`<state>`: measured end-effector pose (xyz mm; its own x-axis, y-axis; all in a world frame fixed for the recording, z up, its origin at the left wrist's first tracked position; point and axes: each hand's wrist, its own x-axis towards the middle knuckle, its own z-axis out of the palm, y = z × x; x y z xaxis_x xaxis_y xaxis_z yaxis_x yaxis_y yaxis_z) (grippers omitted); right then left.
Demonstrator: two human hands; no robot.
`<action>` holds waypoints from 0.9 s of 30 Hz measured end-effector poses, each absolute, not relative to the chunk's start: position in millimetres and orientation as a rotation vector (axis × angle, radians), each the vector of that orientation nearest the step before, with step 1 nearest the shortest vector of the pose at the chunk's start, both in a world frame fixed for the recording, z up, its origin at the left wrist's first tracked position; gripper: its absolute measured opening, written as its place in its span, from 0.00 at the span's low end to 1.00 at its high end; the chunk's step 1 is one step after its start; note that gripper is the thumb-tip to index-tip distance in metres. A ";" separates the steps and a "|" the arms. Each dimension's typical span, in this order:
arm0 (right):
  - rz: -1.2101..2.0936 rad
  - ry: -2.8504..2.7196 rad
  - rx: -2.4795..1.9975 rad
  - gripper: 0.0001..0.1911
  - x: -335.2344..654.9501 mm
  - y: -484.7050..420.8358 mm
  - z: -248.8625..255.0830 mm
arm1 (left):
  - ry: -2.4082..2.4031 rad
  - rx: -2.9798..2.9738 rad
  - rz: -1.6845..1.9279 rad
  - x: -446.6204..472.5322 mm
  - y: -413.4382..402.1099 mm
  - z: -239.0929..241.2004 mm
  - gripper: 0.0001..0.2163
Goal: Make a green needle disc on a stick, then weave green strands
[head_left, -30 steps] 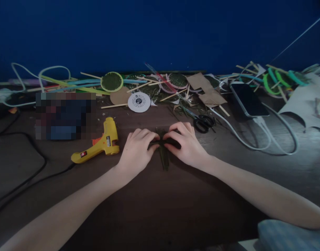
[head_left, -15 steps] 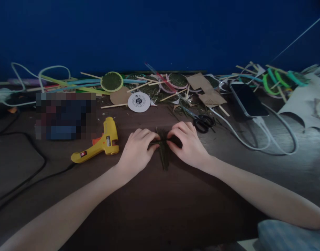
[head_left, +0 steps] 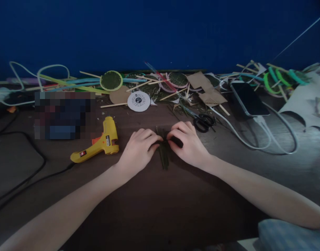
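Observation:
Dark green, leaf-like strips (head_left: 163,158) lie side by side on the brown table, running toward me, with a crosswise strip at their middle. My left hand (head_left: 139,148) is closed, thumb and fingers pinching the crosswise strip on the left side. From the right, my right hand (head_left: 187,144) is closed too, its fingertips pinching at the same crossing. The fingers of both hands nearly meet and cover part of the strips. To the left of my left hand lies a yellow glue gun (head_left: 107,139), and black-handled scissors (head_left: 203,122) are just beyond my right hand.
Along the blue wall lie green discs with coloured rims (head_left: 111,81), wooden sticks (head_left: 114,105), a white printed disc (head_left: 139,101) and cardboard pieces (head_left: 213,97). A phone (head_left: 250,99) with a white cable is at right. Black cord (head_left: 44,177) crosses the left side.
My left fingertips have moved slightly right, closer to my right fingertips, over the strips' crossing. My right hand has hardly moved.

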<state>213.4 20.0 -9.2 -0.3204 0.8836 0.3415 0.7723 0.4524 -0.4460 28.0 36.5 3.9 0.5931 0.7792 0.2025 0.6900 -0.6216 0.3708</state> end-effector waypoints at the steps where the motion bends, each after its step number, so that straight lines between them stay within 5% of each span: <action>1: 0.280 -2.160 -1.377 0.05 213.4 20.0 -9.1 | 1.204 2.568 0.512 27.8 36.8 3.5 0.05; 27: 0.281 -2.210 -1.379 0.04 212.9 21.0 -7.9 | 1.182 2.505 0.480 27.0 40.3 3.7 0.06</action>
